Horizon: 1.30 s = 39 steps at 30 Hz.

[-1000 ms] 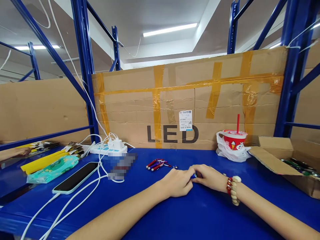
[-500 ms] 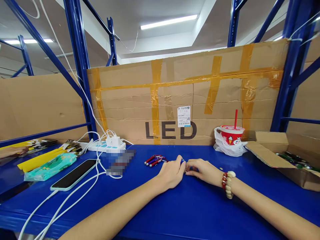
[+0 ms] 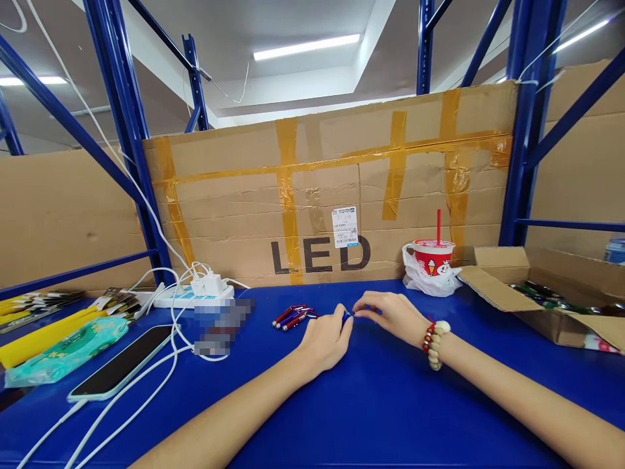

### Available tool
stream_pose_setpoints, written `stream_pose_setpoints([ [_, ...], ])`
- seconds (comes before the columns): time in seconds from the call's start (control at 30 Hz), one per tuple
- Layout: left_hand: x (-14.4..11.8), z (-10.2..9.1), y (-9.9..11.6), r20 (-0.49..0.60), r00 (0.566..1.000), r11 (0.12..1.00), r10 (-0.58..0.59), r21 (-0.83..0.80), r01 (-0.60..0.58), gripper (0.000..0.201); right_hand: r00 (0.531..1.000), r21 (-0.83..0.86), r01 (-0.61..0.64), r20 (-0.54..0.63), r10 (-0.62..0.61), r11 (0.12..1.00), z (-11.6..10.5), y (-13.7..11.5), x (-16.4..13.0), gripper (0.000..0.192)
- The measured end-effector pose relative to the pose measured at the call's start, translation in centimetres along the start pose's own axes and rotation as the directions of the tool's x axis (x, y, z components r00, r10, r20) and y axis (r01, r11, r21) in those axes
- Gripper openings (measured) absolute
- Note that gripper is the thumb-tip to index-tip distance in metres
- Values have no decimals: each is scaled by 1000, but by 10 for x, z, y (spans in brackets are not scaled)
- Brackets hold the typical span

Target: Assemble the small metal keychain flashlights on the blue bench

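My left hand (image 3: 326, 340) is closed around a small blue tube-like piece (image 3: 346, 317), whose end shows between thumb and forefinger; the rest is hidden in the hand. My right hand (image 3: 390, 314) wears bead bracelets and pinches at the tip of that piece. Whatever is between its fingertips is too small to make out. Left of the hands lies a small pile of shiny red, purple and blue metal tubes (image 3: 293, 317), apart from both hands. Everything rests on or just above the blue tabletop (image 3: 381, 404).
A phone (image 3: 122, 365), white cables, a power strip (image 3: 188, 296), a teal packet (image 3: 68, 352) and yellow packages (image 3: 49, 335) occupy the left. A red cup (image 3: 432, 257) in a plastic bag and an open cardboard box (image 3: 556, 319) stand right. Cardboard (image 3: 234, 221) walls the back.
The camera view has turned slightly right. My right fingertips are a little higher and straighter, and more of the blue piece shows in my left hand.
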State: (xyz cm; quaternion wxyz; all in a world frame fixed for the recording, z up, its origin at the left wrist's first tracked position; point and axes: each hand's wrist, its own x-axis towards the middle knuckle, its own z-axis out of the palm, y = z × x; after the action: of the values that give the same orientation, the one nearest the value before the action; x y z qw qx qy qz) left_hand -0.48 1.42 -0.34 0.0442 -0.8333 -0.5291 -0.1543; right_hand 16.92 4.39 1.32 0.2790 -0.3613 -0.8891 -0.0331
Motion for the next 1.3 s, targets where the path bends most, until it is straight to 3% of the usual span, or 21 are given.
stream_pose_setpoints([
  [0.2,0,2,-1,-33,999,1000,16,3,-15,26,988,96,-19,-151,34,995,6,-5,-1,18],
  [0.63,0,1,-2,-13,1000,1000,9,-23,-9,26,987,392,-42,-129,100,919,21,-6,-1,26],
  [0.87,1,2,-3,-13,1000,999,18,-29,-18,22,993,293,0,-114,35,956,19,-10,-2,30],
  [1.03,0,2,-4,-24,999,999,42,-32,-42,22,997,250,-45,-51,60,967,15,-12,-1,30],
  [1.3,-1,3,-3,-21,998,999,51,-15,-52,22,996,228,-64,-42,75,972,13,-14,-1,26],
])
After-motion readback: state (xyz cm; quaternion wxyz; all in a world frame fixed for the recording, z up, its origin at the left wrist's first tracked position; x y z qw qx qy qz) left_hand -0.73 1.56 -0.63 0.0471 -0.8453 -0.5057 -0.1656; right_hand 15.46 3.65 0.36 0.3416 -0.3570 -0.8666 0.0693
